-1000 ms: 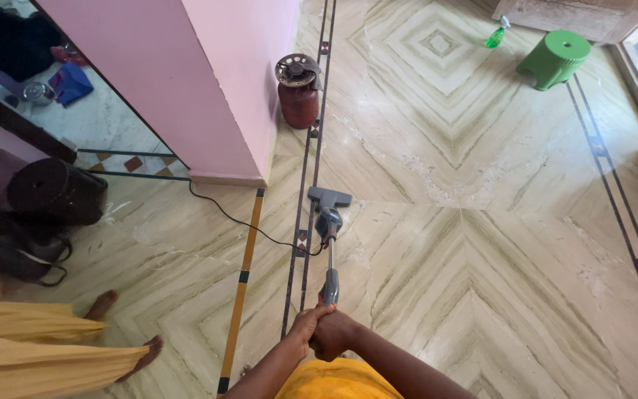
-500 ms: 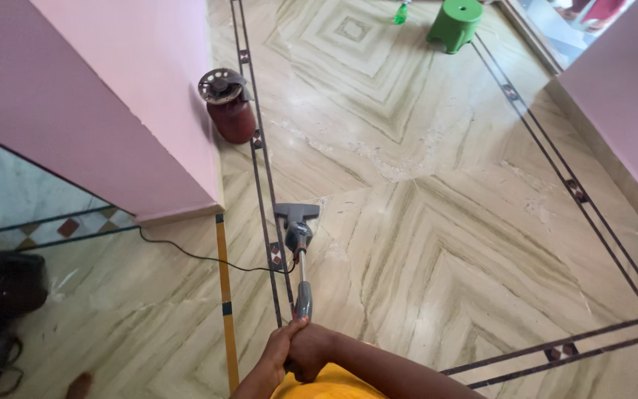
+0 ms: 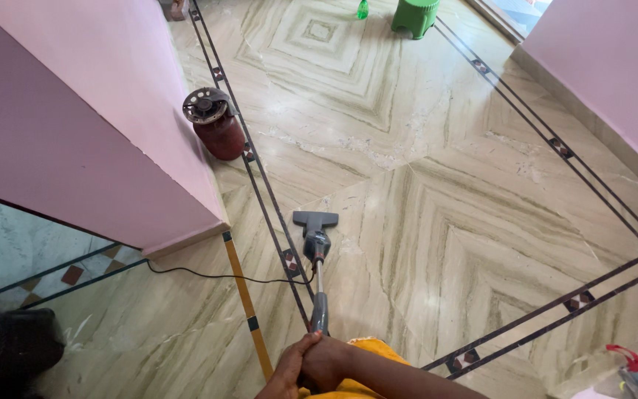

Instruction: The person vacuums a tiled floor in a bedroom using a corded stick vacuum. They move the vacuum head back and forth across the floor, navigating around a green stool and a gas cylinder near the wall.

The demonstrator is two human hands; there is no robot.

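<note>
Both hands, left hand and right hand, close together around the handle of a stick vacuum cleaner. Its head rests on the marble floor near the pink wall; pale dusty streaks remain farther ahead.

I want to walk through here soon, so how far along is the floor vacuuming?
Done: hard to judge; the pictures show no clear cleaned patch. In hand: both hands, left hand and right hand, grip the stick vacuum, its head flat on the marble floor beside the dark inlay strip. Left: pale smears show on the floor ahead, towards the green stool, and around the red gas cylinder.
</note>
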